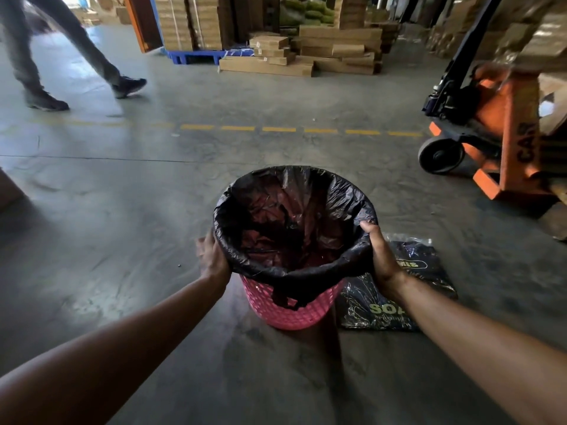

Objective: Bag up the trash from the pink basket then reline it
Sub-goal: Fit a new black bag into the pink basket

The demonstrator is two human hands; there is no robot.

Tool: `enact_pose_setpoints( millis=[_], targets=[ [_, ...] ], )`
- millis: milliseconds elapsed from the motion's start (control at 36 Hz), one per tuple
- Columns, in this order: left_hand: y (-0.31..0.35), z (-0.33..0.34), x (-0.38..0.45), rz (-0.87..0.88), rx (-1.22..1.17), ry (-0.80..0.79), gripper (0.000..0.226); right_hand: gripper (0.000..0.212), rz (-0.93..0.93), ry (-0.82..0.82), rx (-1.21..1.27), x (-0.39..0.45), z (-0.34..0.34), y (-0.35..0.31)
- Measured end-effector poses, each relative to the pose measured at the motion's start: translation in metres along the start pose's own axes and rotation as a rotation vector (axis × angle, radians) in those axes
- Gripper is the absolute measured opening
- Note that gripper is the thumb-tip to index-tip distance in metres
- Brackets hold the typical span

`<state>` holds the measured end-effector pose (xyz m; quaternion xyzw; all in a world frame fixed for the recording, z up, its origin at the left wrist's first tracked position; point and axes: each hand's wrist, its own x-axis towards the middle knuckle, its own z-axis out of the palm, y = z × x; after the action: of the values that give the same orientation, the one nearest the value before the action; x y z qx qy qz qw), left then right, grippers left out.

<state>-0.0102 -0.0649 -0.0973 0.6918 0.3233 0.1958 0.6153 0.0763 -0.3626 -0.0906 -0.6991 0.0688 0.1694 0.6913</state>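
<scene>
Both hands, left (211,256) and right (382,256), grip the black liner (294,216) over the pink basket (288,311), bag pack (429,271) just beside.

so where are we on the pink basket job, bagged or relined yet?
Looks like the relining stage. Done: a black liner sits in the pink basket, its rim folded over the top, and no trash shows inside. In hand: the left hand and right hand hold the liner edge at opposite sides. Left: smoothing the loose flap at the front. A filled trash bag isn't in view.
</scene>
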Motion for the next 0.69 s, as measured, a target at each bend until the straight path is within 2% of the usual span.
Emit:
enact_pose_setpoints(
  millis=[28, 83, 139, 167, 250, 278, 361, 472, 694],
  targets=[
    [0.004, -0.004, 0.002, 0.049, 0.03, 0.04, 0.029, 0.11, 0.021, 0.019, 0.002, 0.0, -0.001, 0.001],
    [0.013, -0.015, 0.005, 0.051, -0.122, 0.057, 0.028, 0.108, 0.031, 0.031, -0.005, 0.001, -0.003, 0.002],
    [0.018, -0.023, 0.009, -0.033, -0.285, -0.051, 0.034, 0.098, 0.017, -0.007, -0.021, -0.001, -0.004, -0.001],
    [0.019, -0.029, 0.01, -0.049, -0.291, -0.138, 0.038, 0.09, 0.008, -0.014, -0.03, -0.005, -0.003, -0.003],
    [0.017, -0.039, 0.008, 0.014, -0.098, -0.4, 0.063, 0.074, -0.012, -0.052, -0.042, -0.012, -0.001, -0.008],
    [0.018, -0.038, 0.004, 0.047, -0.051, -0.436, 0.063, 0.071, -0.015, -0.06, -0.048, -0.014, 0.0, -0.01],
    [0.014, -0.031, -0.001, 0.098, -0.019, -0.413, 0.044, 0.064, -0.021, -0.06, -0.033, -0.018, 0.003, -0.011],
    [0.015, -0.028, -0.001, 0.105, 0.082, -0.345, 0.057, 0.069, -0.045, -0.055, -0.021, -0.016, 0.004, -0.011],
    [0.025, -0.034, 0.004, 0.156, 0.183, -0.349, 0.053, 0.065, -0.081, -0.067, -0.09, -0.029, 0.009, -0.02]
  ],
)
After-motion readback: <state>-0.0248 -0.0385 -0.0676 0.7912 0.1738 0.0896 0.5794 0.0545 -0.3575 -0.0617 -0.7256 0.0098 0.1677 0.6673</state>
